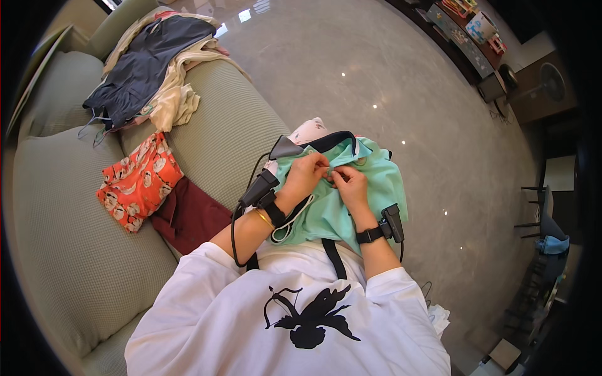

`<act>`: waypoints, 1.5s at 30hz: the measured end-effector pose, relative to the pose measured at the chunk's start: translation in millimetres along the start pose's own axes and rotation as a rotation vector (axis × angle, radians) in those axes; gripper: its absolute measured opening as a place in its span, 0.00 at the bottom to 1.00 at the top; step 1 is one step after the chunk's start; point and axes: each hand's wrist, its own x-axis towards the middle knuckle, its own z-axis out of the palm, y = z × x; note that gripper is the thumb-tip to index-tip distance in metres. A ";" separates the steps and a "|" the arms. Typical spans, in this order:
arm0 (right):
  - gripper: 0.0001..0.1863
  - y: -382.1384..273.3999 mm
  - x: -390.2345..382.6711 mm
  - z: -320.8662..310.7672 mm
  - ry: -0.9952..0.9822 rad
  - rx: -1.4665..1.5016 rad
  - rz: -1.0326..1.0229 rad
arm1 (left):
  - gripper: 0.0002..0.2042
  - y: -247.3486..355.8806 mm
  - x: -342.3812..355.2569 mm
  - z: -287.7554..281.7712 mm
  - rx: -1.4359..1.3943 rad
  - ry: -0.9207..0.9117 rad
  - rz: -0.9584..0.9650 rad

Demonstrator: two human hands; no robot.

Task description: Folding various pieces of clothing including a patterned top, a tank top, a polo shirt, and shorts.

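Note:
A mint-green shirt (385,178) with a dark-trimmed collar (332,140) lies spread over my lap. My left hand (305,175) pinches the cloth of its front, just below the collar. Close beside it, my right hand (351,186) pinches the same strip of cloth, fingertips nearly meeting the left ones. Whether a button sits between the fingers is too small to make out. Both wrists carry strapped black devices, and a white cord (283,233) hangs by the left wrist.
On the grey-green sofa (229,100) to the left lie a folded orange patterned garment (141,182), a maroon garment (191,216) and a heap of dark and beige clothes (150,62). Grey floor (433,169) stretches right. A fan (552,81) and a chair (547,210) stand far right.

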 end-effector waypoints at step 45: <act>0.05 -13.9 2.1 -3.2 0.559 0.035 -0.060 | 0.09 43.8 30.3 -25.3 1.046 -0.197 0.469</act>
